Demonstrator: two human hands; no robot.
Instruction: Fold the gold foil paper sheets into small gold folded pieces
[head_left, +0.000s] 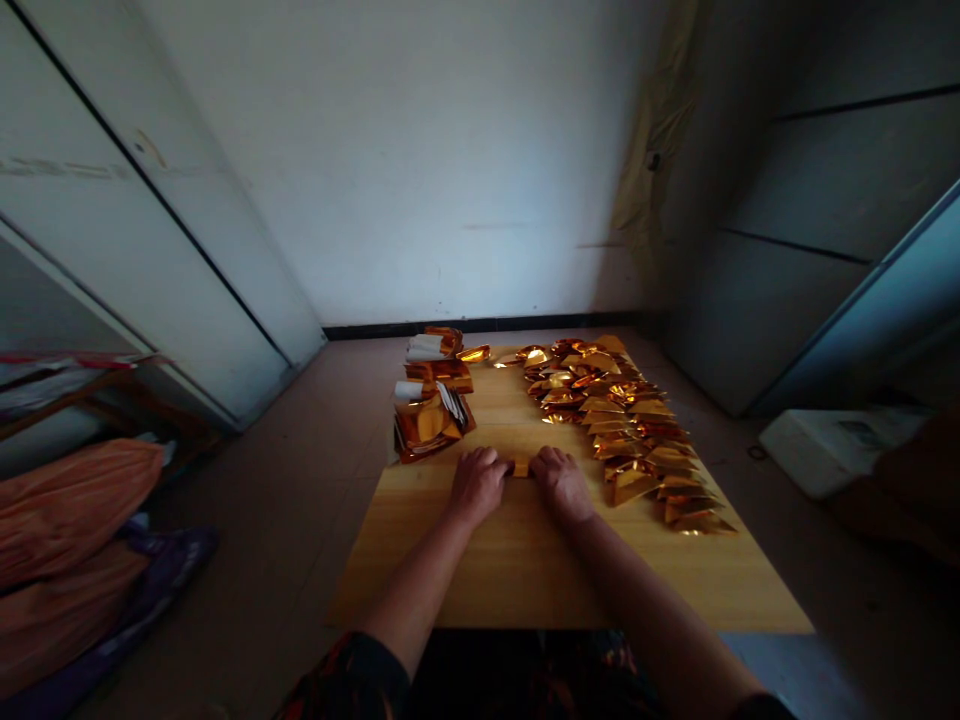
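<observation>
Bare forearms (pixel 420 600), left hand (pixel 478 485) and right hand (pixel 561 485) astride a gold-foil fold (pixel 520 468)

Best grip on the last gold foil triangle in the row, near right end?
Probably pinch its free right tip of the gold foil triangle with the right hand, coming from the near side. It lies flat at the row's end on the wooden board, so nothing appears to overlap that tip.

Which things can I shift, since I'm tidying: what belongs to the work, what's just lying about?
Belonging: left hand, right hand, gold foil piece between them, wooden tabletop, rows of gold foil pieces, foil stacks.
Lying about: orange cloth bundles, white box.
</observation>
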